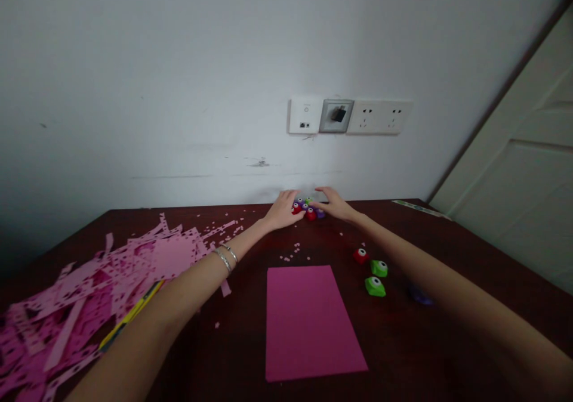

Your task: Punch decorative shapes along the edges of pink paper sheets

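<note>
At the back of the table, by the wall, several small paper punches (310, 214) in red, purple and green stand bunched together. My left hand (282, 210) curves around their left side, fingers stretched and thumb in front. On the other side, my right hand (335, 204) has its thumb and fingers spread apart, close to the bunch. Whether either hand touches a punch is hard to tell. Nearer to me, a red punch (360, 256) and two green ones, including this green punch (375, 286), lie by my right forearm. A purple punch (421, 295) is partly hidden under that arm.
A pink paper sheet (311, 324) lies in front of me. Hole-punched pink scraps (120, 271) pile up on the left, with a yellow craft knife or similar tool (132, 314) beside them. Tiny cut-outs (290, 251) are scattered about. A ruler-like strip (421, 209) lies at the far right.
</note>
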A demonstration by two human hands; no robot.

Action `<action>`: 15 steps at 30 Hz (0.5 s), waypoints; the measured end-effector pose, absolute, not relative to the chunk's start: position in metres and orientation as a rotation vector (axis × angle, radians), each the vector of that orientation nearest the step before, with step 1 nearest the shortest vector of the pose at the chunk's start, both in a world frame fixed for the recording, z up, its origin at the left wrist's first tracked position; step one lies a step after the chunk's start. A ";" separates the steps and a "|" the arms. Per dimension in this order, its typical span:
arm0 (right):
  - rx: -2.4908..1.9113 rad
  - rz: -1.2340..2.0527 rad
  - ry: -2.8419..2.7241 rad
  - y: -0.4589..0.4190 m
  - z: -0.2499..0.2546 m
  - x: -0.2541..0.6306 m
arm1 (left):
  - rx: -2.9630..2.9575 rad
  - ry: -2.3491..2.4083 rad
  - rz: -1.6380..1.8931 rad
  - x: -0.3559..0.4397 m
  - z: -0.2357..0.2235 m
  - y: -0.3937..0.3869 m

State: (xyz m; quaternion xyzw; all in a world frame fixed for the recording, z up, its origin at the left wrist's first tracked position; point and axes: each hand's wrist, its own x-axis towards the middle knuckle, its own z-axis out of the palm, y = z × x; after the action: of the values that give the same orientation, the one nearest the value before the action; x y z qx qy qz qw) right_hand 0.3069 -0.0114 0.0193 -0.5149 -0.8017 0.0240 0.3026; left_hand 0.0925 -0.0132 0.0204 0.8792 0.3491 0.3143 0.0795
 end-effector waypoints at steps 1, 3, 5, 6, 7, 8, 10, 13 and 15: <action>-1.371 0.081 -2.078 -0.022 0.027 0.318 | 2.661 0.976 0.957 0.100 0.028 -0.025; -1.400 0.112 -2.052 -0.051 0.043 0.341 | 2.738 0.787 0.885 0.117 0.040 -0.052; -1.466 0.029 -2.093 -0.090 0.057 0.361 | 2.827 0.545 0.744 0.136 0.045 -0.081; -1.519 -0.023 -2.126 -0.113 0.061 0.370 | 2.865 0.437 0.665 0.146 0.045 -0.095; -1.572 -0.068 -2.143 -0.135 0.063 0.378 | 2.900 0.356 0.584 0.155 0.043 -0.108; -1.616 -0.088 -2.185 -0.158 0.063 0.384 | 2.924 0.319 0.530 0.163 0.039 -0.119; -1.696 -0.133 -2.276 -0.197 0.055 0.395 | 2.972 0.294 0.423 0.178 0.029 -0.136; -1.857 -0.237 -2.316 -0.236 0.033 0.407 | 3.005 0.346 0.359 0.193 0.015 -0.146; -1.938 -0.206 -2.297 -0.247 0.018 0.411 | 3.006 0.399 0.365 0.199 0.010 -0.147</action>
State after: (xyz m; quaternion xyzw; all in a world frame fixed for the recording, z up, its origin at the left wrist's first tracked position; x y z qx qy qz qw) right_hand 0.4114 -0.2473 0.0179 -0.6420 -0.7610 -0.0681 0.0648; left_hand 0.1994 -0.1473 0.0096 0.9833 0.1305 0.1194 0.0434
